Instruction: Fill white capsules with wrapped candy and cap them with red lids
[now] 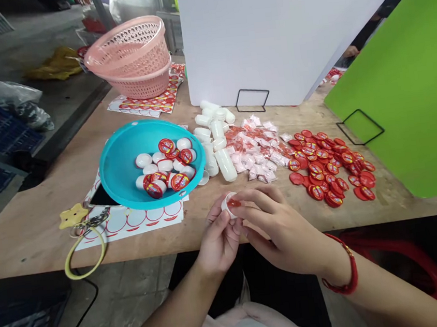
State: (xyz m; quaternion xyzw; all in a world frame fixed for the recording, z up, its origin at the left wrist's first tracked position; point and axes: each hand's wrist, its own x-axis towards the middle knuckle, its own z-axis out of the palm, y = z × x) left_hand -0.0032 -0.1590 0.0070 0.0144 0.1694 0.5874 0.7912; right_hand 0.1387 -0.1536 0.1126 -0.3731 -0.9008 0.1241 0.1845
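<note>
My left hand [219,239] grips a small white cup [228,205] near the table's front edge. The fingertips of my right hand [265,216] are at its mouth, pinching something red [234,203] that is partly hidden. Behind the hands lie stacked white cups [225,165] and a pile of small clear and pinkish packets [256,149]. Red round lids with printed labels [322,165] are heaped to the right. On the left, a blue bowl [119,166] holds several white cups with red lids [166,165].
Pink baskets [143,78] stand at the back left on printed sheets. White [252,40] and green [403,102] panels rise behind the piles. A yellow ring keychain [67,260] hangs over the front edge, near a phone [103,196]. Another person's hand [351,52] shows behind the panels.
</note>
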